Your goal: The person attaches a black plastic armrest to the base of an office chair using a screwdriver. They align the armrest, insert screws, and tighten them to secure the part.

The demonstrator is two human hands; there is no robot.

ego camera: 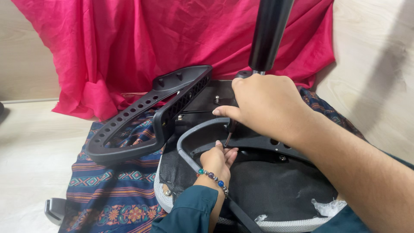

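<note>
My armrest (142, 125) and chair seat (267, 185) were black, the draped cloth (142, 43) bright pink, the floor cloth (112, 190) navy with banded geometric motifs.

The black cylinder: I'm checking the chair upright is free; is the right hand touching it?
Cannot tell. In the head view the right hand sits just below the black cylinder, hiding its lower end.

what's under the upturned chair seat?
Under the chair seat lies a patterned blue cloth, showing at left and at upper right. A small grey object pokes out at the cloth's lower left. What lies directly beneath the seat is covered.
</note>
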